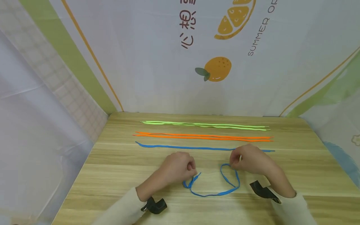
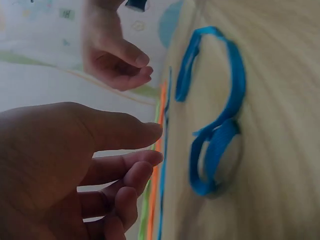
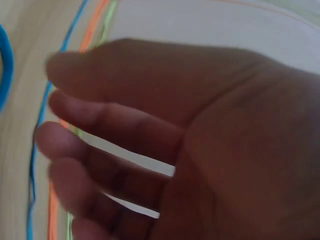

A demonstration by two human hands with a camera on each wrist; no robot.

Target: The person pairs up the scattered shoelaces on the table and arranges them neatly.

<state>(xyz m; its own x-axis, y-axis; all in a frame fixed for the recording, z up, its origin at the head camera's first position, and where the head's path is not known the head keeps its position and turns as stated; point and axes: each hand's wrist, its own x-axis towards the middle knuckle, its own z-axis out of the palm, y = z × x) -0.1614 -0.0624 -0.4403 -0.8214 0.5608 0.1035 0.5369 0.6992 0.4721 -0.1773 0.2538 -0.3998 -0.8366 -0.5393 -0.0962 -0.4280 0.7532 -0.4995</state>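
Observation:
A loose blue shoelace lies on the wood-grain table in a wavy curve, looped at both ends. My left hand hovers by its left loop, thumb and forefinger near each other with nothing between them. In the left wrist view the blue shoelace lies apart from those fingertips. Over the right loop is my right hand, fingers loosely bent. Its thumb and fingers hold nothing in the right wrist view. Just beyond both hands runs a straight blue shoelace, partly covered by the right hand.
Two orange shoelaces lie side by side beyond the straight blue one. Farther back are two yellow-green shoelaces. A white printed cloth hangs behind the table, and more cloth hangs at both sides.

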